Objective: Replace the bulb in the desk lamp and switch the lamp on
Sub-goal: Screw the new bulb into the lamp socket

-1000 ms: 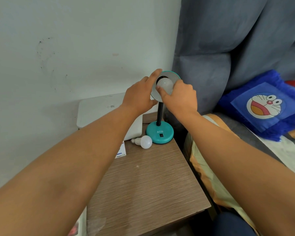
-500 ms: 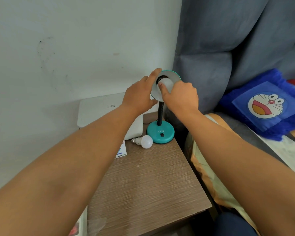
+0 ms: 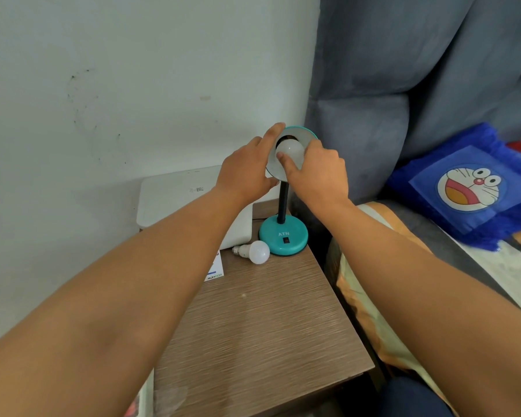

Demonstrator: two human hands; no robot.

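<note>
A teal desk lamp stands at the far right corner of the wooden bedside table, its round base (image 3: pixel 283 237) carrying a black switch. The shade (image 3: pixel 302 134) faces me on a black flexible neck. My left hand (image 3: pixel 247 170) holds the shade's left rim. A white bulb (image 3: pixel 291 149) sits in the shade's socket, and my right hand (image 3: pixel 318 173) grips it with thumb and fingers. A second white bulb (image 3: pixel 254 251) lies on its side on the table, just left of the lamp base. The lamp is not lit.
A white flat box (image 3: pixel 175 197) leans against the wall behind the table (image 3: pixel 262 326), with a small card (image 3: pixel 215 272) beside it. A grey upholstered headboard (image 3: pixel 403 85) and a bed with a blue cartoon cushion (image 3: pixel 469 188) lie to the right.
My right hand has shifted on the bulb, the thumb moving lower across its front as if turning it. The left hand stays on the shade rim. The view has barely moved.
</note>
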